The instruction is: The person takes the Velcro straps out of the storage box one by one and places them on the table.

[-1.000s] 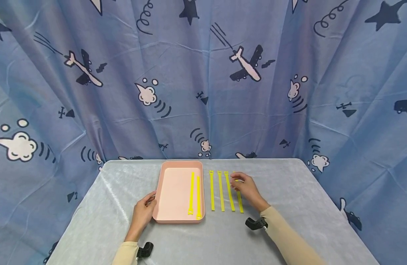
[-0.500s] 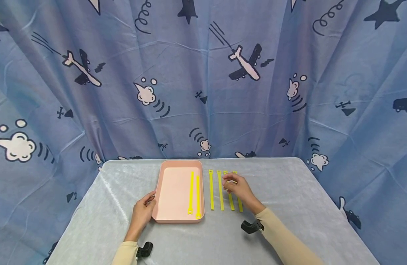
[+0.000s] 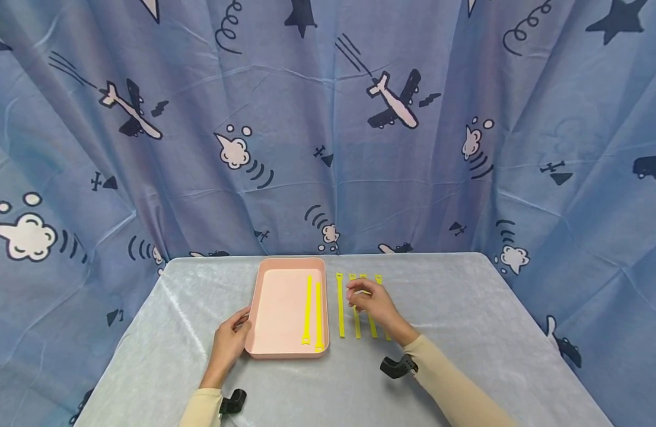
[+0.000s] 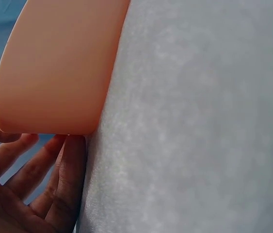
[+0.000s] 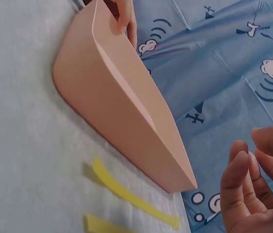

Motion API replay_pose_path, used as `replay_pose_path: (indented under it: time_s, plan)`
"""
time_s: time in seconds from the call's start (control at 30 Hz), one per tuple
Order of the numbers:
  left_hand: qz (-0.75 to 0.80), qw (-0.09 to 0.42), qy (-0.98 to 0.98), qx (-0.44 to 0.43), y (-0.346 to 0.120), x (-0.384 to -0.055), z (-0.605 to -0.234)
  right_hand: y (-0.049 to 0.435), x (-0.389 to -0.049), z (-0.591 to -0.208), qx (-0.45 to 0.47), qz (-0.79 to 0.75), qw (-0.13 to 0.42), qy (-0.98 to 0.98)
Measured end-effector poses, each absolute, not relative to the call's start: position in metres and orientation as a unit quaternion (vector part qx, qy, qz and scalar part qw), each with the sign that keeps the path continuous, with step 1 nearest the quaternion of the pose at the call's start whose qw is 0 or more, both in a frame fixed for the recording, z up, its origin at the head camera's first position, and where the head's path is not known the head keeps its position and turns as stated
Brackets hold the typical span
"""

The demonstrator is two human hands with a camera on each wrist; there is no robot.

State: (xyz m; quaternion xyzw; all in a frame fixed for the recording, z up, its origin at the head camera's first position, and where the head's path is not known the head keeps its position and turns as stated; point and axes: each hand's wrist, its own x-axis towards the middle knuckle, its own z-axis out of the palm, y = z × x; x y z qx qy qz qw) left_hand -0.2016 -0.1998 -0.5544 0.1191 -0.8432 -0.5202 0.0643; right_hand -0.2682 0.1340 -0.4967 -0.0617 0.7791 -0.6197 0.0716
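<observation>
Overall, a person's two bare hands work over a pale surface [image 3: 467, 296] backed by a blue patterned curtain [image 3: 306, 89]. A shallow pink tray [image 3: 280, 308] lies flat, with two yellow straps [image 3: 308, 308] lengthwise inside near its right wall. Four more straps [image 3: 340, 305] lie in a row on the surface, just right of the tray.

The right grip [image 3: 372, 301] hangs above that row, its fingers loosely bent and thumb apart from the fingertips, with nothing visible in its hold. It hides the middles of three straps; only the leftmost shows whole. The left grip [image 3: 232, 339] holds the tray's left edge, though its fingertips are partly lost from above.

The left wrist view reveals those fingertips against the tray's outer wall (the digit at the rim is cut off by the frame). The right wrist view shows a digit lapping over the rim to the inside. From that low angle the near wall conceals the two straps within, and just two of the row appear, one looking curved, the other cropped at the bottom.
</observation>
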Motion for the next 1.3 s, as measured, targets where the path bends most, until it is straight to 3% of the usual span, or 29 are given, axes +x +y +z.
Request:
replay_pose_path:
  time_s: [0.8,1.3]
  plan:
    - [-0.523,0.060,-0.841,0.125,-0.200,-0.202,-0.555,0.093,-0.260,-0.485,-0.094,-0.632,0.114,0.760]
    - [-0.523,0.065,-0.841,0.121,-0.199,-0.202,-0.555,0.071,-0.265,-0.493,-0.153,-0.602,0.109,0.776]
